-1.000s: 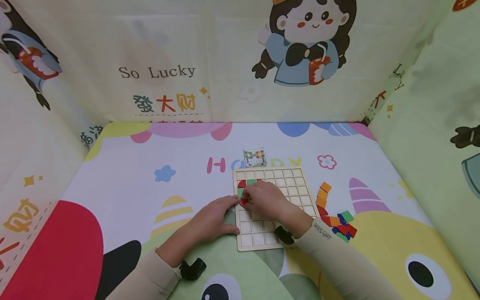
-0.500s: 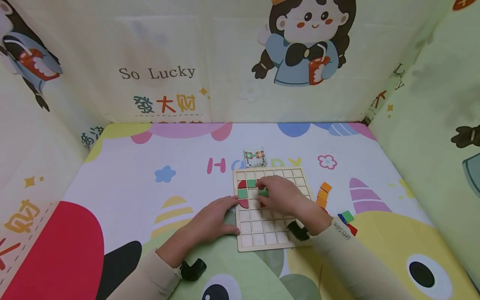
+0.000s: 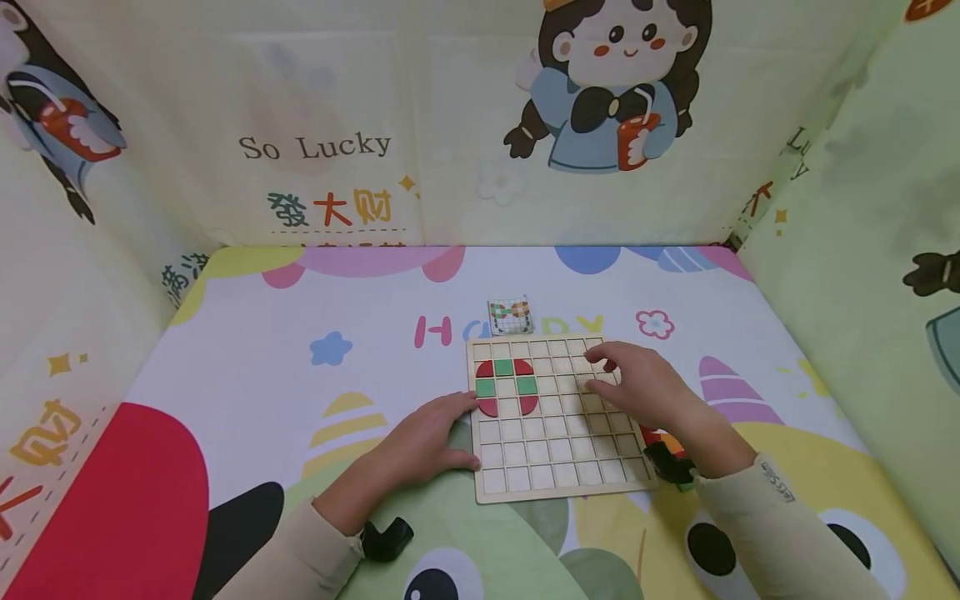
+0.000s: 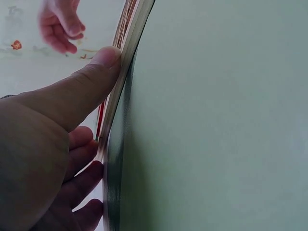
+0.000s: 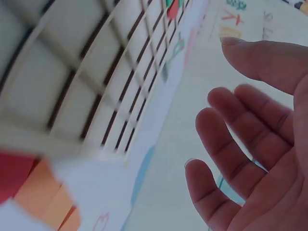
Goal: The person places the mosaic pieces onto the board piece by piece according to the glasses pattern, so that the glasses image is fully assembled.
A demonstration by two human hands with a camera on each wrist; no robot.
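A light wooden grid board (image 3: 517, 479) lies flat on the printed cloth. Set in its upper left cells is a ring of several red quarter-round pieces (image 3: 487, 407) and three green squares (image 3: 503, 367). My left hand (image 3: 423, 433) rests at the board's left edge, thumb and fingertips touching the rim, as the left wrist view also shows. Over the board's right side hovers my right hand (image 3: 648, 383), thumb and fingers apart. In the right wrist view that hand (image 5: 255, 144) holds nothing, its fingers loosely bent beside the grid.
Behind the board lies a small pattern card (image 3: 509, 317) with a coloured design. Loose tiles, among them red and orange pieces (image 5: 43, 192), lie off the board's right edge, partly hidden by my right arm. Printed cloth walls (image 3: 450, 108) stand around the table.
My right hand has moved right, away from the coloured pieces, and its fingers have spread. The green and red pieces in the ring's right column are now uncovered. My left hand stays put.
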